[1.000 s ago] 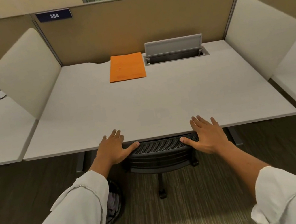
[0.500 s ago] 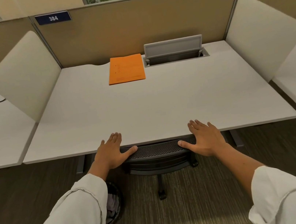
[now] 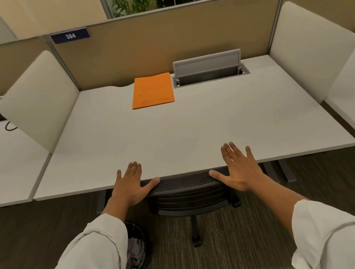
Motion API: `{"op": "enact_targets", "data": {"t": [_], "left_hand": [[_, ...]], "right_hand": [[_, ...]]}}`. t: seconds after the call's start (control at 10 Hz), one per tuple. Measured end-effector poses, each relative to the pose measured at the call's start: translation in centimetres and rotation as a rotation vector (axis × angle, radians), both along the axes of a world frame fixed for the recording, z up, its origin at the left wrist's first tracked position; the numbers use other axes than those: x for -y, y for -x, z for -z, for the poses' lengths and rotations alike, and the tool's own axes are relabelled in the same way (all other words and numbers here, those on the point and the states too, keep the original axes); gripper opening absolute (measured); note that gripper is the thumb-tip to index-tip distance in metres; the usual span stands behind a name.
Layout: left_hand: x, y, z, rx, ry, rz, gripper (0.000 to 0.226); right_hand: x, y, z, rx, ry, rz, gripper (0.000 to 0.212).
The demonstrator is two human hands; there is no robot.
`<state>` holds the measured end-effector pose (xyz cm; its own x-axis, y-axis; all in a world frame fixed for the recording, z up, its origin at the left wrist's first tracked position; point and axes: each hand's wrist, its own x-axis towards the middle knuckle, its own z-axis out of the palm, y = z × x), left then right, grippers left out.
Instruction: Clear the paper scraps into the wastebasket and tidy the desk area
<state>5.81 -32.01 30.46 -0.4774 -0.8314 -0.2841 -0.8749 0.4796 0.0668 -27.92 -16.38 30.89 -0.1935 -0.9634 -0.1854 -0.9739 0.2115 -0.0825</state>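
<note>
The pale tabletop [image 3: 194,131] carries an orange folder [image 3: 152,90] flat at its far edge, just left of the open grey cable hatch [image 3: 208,69], while a black mesh chair [image 3: 188,192] is tucked under its near edge. The left hand [image 3: 131,187] and right hand [image 3: 240,168] are held over that near edge, fingers straight and spread apart, gripping nothing. The wastebasket [image 3: 136,253] stands on the floor beneath the left sleeve [image 3: 83,268], crumpled paper showing inside.

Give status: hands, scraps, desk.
Left hand and right hand open, empty, over the office chair. No scraps visible on desk. Wastebasket beside chair.
</note>
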Motion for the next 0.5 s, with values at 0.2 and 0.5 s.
{"op": "enact_targets", "data": {"t": [0.2,0.5], "left_hand": [[1.0,0.1,-1.3,-0.014,-0.060,0.016,0.137],[3.9,3.0,-8.1,-0.102,0.241,-0.002,0.126]], "right_hand": [[0.2,-0.2,-0.8,-0.043,0.024,-0.019,0.116],[1.9,0.8,-4.8,-0.108,0.088,0.025,0.111]]}}
